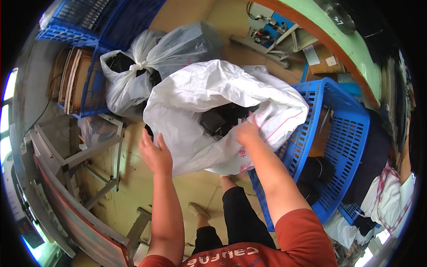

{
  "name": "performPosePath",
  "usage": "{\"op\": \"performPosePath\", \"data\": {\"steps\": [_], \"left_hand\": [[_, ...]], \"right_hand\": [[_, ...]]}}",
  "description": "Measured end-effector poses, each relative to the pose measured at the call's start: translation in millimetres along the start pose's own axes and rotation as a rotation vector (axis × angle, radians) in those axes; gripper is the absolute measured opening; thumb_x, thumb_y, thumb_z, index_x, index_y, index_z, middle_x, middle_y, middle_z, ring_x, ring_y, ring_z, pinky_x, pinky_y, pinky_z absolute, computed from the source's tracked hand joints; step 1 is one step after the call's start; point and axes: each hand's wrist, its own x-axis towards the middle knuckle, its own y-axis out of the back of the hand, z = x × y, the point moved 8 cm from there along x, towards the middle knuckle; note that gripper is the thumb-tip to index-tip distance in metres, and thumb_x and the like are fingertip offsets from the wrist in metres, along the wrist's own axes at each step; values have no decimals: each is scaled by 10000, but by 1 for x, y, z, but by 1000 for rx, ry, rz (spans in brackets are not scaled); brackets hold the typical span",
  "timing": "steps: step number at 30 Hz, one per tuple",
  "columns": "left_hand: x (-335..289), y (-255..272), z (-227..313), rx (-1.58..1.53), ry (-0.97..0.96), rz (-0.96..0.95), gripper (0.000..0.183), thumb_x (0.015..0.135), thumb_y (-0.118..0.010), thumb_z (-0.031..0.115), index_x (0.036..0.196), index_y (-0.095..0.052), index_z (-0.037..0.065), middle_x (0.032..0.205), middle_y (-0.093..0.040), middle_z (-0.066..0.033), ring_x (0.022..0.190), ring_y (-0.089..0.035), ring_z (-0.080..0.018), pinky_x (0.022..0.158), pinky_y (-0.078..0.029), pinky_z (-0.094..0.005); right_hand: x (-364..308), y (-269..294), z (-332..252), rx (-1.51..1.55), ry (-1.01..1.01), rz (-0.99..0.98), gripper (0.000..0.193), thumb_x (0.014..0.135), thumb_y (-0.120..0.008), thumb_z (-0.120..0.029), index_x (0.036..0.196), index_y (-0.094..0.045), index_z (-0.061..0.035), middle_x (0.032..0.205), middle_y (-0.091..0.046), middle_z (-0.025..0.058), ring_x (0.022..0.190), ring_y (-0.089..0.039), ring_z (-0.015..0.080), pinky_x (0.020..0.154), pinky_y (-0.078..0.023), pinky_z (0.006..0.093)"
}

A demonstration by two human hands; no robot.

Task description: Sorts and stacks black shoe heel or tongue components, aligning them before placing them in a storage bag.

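Note:
A large white woven sack (pixel 187 102) with red print stands in front of me, its mouth wide and its rim crumpled. Folded dark pieces, perhaps cloth, (pixel 215 122) lie inside it. Beside the sack's left side is my left hand (pixel 155 152), open, with thumb and fingers apart and nothing in it. My right hand (pixel 246 132) is at the near right part of the mouth, its fingers bent over the sack's edge and one finger pointing up. The sack partly hides its grip.
Right of the sack stands a blue plastic crate (pixel 342 142) with dark items in it. Behind lies a tied translucent bag (pixel 187 46). Blue crates (pixel 84 22) are stacked at the far left, above a grey metal frame (pixel 95 149). A green-topped table (pixel 356 53) curves along the far right.

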Motion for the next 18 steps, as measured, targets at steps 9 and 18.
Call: {"op": "performPosePath", "data": {"steps": [9,18], "left_hand": [[-176,-130,-20,629,-593,-1347,526,781,-615,287,1267,-490,130,1110,-620,-113,1101,-549,-277,1054,-100,-613],[-221,-99,-17,640,-777,-1196,200,786,-498,134,784,-696,106,841,-662,-83,868,-620,-261,1046,-95,-633]], "right_hand": [[-92,-78,-74,217,125,-943,864,719,-678,-462,1406,-289,-111,1480,-238,77,1350,-255,225,1101,-186,449],[-35,159,140,1801,-70,793,881,814,-624,-220,1455,-18,-227,1485,-181,122,1226,-414,304,977,-333,454]]}}
